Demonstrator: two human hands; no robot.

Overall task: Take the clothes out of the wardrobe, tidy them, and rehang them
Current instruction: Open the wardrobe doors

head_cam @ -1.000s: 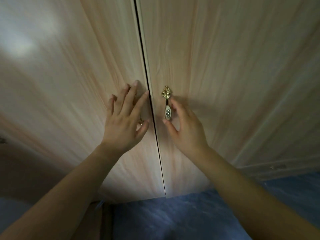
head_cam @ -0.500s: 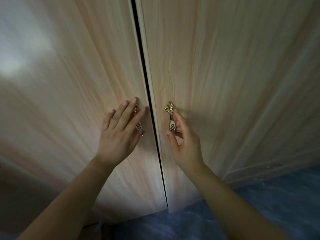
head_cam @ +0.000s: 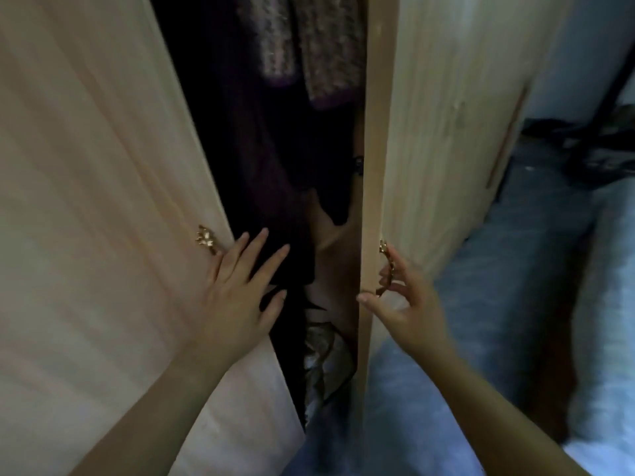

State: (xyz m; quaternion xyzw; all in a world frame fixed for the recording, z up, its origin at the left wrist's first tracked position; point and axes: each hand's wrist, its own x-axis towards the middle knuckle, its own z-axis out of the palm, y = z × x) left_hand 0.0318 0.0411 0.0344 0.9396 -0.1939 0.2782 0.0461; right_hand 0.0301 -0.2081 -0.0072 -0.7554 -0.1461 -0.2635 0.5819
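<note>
Dim room, seen from my feed.
Blue floor (head_cam: 498, 304) fills the right side; a pale wall (head_cam: 584, 46) rises beyond it, and a dark frame (head_cam: 615, 73) slants across the upper right corner.

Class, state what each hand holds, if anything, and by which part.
Right hand grips the handle of the right door, at its lower half. Left hand holds nothing: it lies, fingers straight, across the edge of the left door.
</note>
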